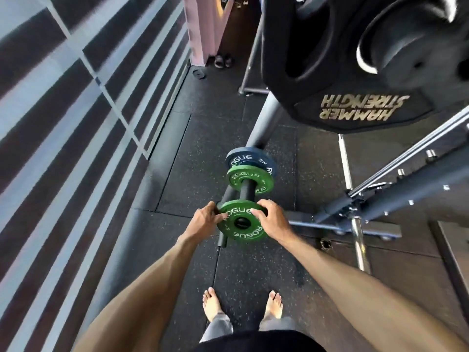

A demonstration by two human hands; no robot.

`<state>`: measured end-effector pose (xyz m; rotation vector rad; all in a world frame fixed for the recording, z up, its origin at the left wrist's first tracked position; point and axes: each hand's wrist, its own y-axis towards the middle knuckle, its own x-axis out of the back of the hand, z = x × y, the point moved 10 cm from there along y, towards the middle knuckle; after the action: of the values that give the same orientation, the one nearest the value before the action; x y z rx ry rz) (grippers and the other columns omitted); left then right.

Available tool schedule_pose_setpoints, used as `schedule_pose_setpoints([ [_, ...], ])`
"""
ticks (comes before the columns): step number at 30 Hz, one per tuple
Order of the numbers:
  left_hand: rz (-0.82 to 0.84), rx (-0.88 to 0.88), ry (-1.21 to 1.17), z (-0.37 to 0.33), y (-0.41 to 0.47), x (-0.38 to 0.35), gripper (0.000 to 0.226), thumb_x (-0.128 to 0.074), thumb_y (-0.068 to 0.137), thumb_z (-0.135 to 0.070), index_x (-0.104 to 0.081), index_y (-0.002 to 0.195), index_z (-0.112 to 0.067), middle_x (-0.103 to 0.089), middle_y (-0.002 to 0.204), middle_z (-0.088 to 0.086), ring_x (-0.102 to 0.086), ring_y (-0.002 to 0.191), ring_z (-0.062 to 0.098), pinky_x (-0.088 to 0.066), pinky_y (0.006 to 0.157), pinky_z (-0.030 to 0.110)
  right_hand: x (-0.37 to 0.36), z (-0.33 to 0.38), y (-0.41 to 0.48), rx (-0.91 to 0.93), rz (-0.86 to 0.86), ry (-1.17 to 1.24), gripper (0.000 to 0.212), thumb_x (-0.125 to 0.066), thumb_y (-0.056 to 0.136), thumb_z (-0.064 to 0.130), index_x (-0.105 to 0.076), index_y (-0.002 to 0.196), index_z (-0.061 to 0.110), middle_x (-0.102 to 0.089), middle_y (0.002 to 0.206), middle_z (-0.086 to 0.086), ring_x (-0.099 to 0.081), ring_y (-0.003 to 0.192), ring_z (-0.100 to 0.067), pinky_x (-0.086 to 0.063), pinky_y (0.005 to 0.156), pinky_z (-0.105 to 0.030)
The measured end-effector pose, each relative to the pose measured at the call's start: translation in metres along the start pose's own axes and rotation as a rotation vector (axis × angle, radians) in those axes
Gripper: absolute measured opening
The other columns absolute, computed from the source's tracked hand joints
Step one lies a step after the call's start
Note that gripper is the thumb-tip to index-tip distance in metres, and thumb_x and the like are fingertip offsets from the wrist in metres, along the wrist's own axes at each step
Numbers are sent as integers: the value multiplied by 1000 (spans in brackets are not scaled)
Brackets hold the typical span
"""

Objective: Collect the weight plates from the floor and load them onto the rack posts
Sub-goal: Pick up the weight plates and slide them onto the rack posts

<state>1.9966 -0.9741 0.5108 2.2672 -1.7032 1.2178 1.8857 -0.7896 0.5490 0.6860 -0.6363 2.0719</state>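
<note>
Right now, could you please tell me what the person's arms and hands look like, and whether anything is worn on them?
Both arms are bare from as far up as the view shows down to the fingers. No sleeves, gloves, watch or wristbands appear on the left hand or the right hand. No rings are visible, though the picture is slightly blurred. The fingers are uncovered.

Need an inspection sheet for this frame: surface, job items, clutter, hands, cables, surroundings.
Surface: black speckled rubber floor.
Job's things: green plate at the tip of a rack post; second green plate and blue plate further on it.
Clutter: small dark plate and sandals by the wall.
Hands: left hand and right hand grip the near green plate's rim.
Cables: nothing seen.
Surroundings: large black Hammer Strength plate overhead; striped wall at left.
</note>
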Motion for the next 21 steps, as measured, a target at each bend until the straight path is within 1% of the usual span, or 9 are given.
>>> schedule_pose_setpoints([
  [2, 2, -75, 28, -2, 6, 1, 42, -64, 90, -45, -49, 93, -5, -61, 75, 8, -58, 74, 36, -43, 63, 38, 3, 4, -3, 48, -54, -29, 24, -71, 90, 24, -69, 99, 2, -62, 93, -9, -60, 86, -26, -46, 80, -37],
  [3, 6, -107, 47, -3, 8, 1, 44, -62, 90, -49, -49, 96, -7, -62, 76, 8, -58, 75, 37, -45, 64, 39, 4, 6, -5, 76, -63, -53, 23, -71, 90, 23, -69, 97, 2, -60, 91, -7, -58, 83, -23, -45, 77, -36],
  [5, 17, -139, 71, -4, 11, 1, 46, -59, 90, -53, -51, 108, -11, -63, 84, 6, -59, 80, 33, -50, 67, 41, 5, 11, -8, 134, -86, -123, 21, -71, 90, 24, -68, 95, 4, -57, 91, -3, -58, 79, -20, -44, 73, -32],
  [7, 8, -208, 102, -9, 14, 3, 52, -55, 90, -56, -52, 115, -10, -65, 84, 10, -58, 76, 31, -53, 66, 45, 6, 17, -11, 187, -119, -211, 20, -71, 89, 26, -68, 96, 7, -58, 94, -1, -59, 79, -18, -44, 69, -30],
  [10, 6, -284, 116, -17, 19, 3, 64, -36, 85, -73, -47, 108, -14, -63, 75, 13, -53, 62, 29, -50, 54, 46, 10, 28, -8, 272, -164, -332, 20, -73, 86, 25, -68, 99, 10, -60, 96, 2, -61, 85, -16, -52, 70, -30],
  [13, -48, -217, 149, -23, 29, 11, 67, -28, 79, -79, -44, 104, -20, -61, 80, 14, -58, 63, 33, -51, 55, 44, 20, 31, 8, 264, -189, -411, 25, -73, 86, 29, -70, 102, 10, -61, 98, 2, -62, 92, -16, -56, 74, -32],
  [15, -77, -162, 170, -33, 35, 18, 60, -32, 82, -74, -46, 104, -20, -61, 85, 16, -61, 65, 34, -52, 56, 44, 26, 30, 21, 223, -196, -427, 25, -71, 88, 31, -69, 103, 11, -61, 99, 2, -61, 94, -17, -57, 74, -35],
  [18, -118, -69, 177, -46, 45, 26, 43, -50, 91, -56, -51, 110, -17, -61, 94, 18, -64, 76, 37, -55, 65, 45, 32, 28, 37, 173, -201, -415, 24, -67, 91, 31, -68, 103, 11, -60, 101, 1, -62, 95, -18, -57, 79, -37],
  [21, -108, -40, 141, -51, 54, 26, 33, -56, 96, -40, -54, 119, -17, -68, 100, 18, -64, 87, 36, -56, 72, 46, 33, 25, 46, 117, -189, -391, 25, -62, 94, 32, -66, 107, 11, -58, 103, 0, -60, 96, -16, -56, 84, -36],
])
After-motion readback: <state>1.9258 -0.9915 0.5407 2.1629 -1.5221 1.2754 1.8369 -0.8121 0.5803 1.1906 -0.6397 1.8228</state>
